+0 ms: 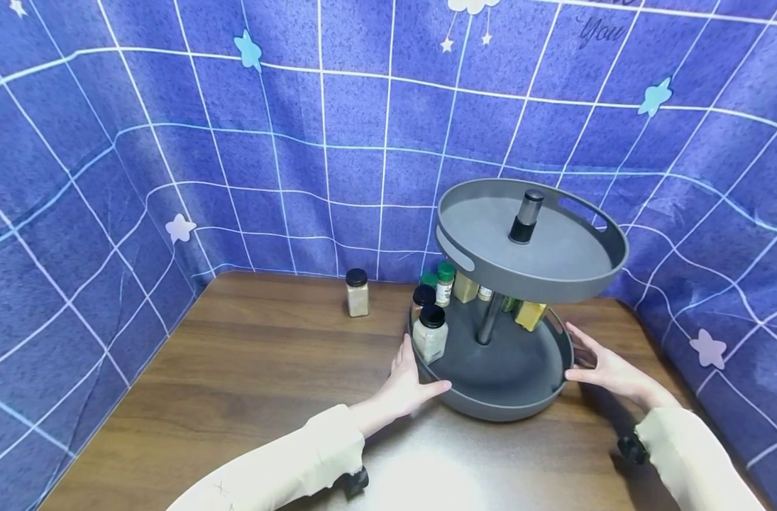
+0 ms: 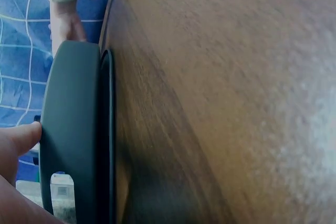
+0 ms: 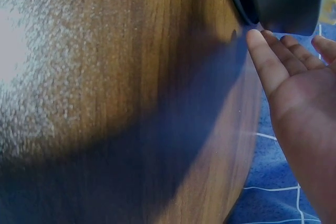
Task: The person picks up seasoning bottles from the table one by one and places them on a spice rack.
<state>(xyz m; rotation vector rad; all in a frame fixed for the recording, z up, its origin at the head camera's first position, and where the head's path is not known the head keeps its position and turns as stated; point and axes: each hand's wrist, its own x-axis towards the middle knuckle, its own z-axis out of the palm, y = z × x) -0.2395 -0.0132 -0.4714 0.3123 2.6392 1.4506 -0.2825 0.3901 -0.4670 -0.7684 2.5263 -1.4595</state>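
Note:
A dark grey two-tier turntable organizer (image 1: 531, 287) stands on the table, its round trays joined by a central post. At the left front of the lower tray, my left hand (image 1: 406, 389) touches the wall with fingers spread and the thumb at the rim. My right hand (image 1: 612, 369) is at the tray's right side, its fingers extended against or very near the wall. Inside the lower tray's left edge stand a black-lidded jar of pale contents (image 1: 430, 335) and another black-lidded jar (image 1: 423, 298). Behind them are a green-lidded jar (image 1: 445, 277) and a yellow packet (image 1: 530, 315).
One more black-lidded spice jar (image 1: 357, 292) stands on the wooden table (image 1: 267, 355), left of the organizer. The upper tray (image 1: 484, 234) overhangs the lower one and bears only the post's top. A blue gridded curtain (image 1: 286, 142) borders the table at the back and sides.

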